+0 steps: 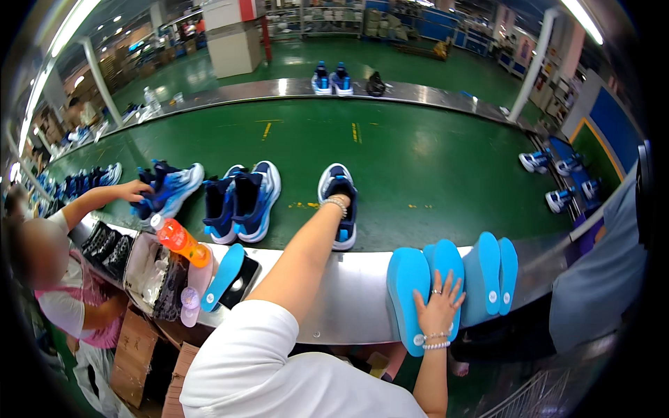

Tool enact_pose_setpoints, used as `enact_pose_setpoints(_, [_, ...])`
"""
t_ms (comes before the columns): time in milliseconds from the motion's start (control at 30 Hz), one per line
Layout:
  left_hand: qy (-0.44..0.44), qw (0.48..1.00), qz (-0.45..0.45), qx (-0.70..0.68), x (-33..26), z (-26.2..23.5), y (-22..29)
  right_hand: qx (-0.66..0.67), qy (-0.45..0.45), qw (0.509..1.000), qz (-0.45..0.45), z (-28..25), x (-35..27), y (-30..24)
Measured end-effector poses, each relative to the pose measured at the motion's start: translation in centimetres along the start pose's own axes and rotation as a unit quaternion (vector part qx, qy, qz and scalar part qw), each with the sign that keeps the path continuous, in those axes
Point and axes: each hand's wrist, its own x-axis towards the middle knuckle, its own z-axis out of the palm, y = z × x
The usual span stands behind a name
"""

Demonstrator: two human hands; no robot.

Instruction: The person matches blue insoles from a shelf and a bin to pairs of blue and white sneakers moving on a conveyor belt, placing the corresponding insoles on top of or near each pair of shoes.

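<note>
My left hand (pixel 342 201) reaches down into a dark blue sneaker with a white sole (pixel 336 171), which stands on the green belt with its toe pointing away from me. Its fingers are hidden inside the shoe. To the right, my right hand (pixel 439 311) lies with fingers spread on a stack of bright blue insoles (pixel 444 255). Another insole stack (pixel 405 289) sits just left of that hand, and more insoles (pixel 483 270) lie to its right. Left of my left arm stands a pair of blue sneakers (pixel 254 202).
A metal ledge (pixel 334 299) runs along the belt's near side. On it are an orange drink bottle (pixel 182 242), a single blue insole (pixel 224 277) and a bag (pixel 148 268). At left a co-worker's hand (pixel 134 189) touches other sneakers (pixel 171 189). Another person (pixel 599 279) stands at right.
</note>
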Motion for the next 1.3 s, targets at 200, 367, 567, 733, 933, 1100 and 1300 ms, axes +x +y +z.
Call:
enact_pose_setpoints(200, [0.079,0.993,-0.017,-0.088,2.3,4.8,-9.9,0.017,0.023,0.999,-0.019,0.0,0.6,-1.0])
enact_pose_setpoints(367, [-0.127,0.97,0.105,0.177,1.4,4.4,-10.4,0.026,0.047,0.999,-0.002,0.6,0.6,-0.4])
enact_pose_setpoints(567, [-0.197,0.929,0.248,0.189,-2.7,0.2,-7.1,0.004,0.048,0.999,0.006,0.8,0.6,-0.1])
enact_pose_setpoints(733, [-0.265,0.879,0.371,0.136,-7.3,-6.3,-4.1,0.008,0.049,0.999,0.008,0.3,0.4,-0.5])
enact_pose_setpoints(933, [-0.367,0.815,0.427,0.134,-6.0,-6.0,-4.1,-0.004,0.045,0.999,0.013,0.3,0.4,-0.5])
enact_pose_setpoints(1100, [-0.278,0.845,0.411,0.201,-4.1,-0.9,-8.4,0.001,0.05,0.999,0.011,0.4,0.2,-0.7])
enact_pose_setpoints(1300, [-0.097,0.905,0.313,0.27,-10.8,-6.9,-1.9,0.004,0.046,0.999,0.016,0.5,0.5,-0.2])
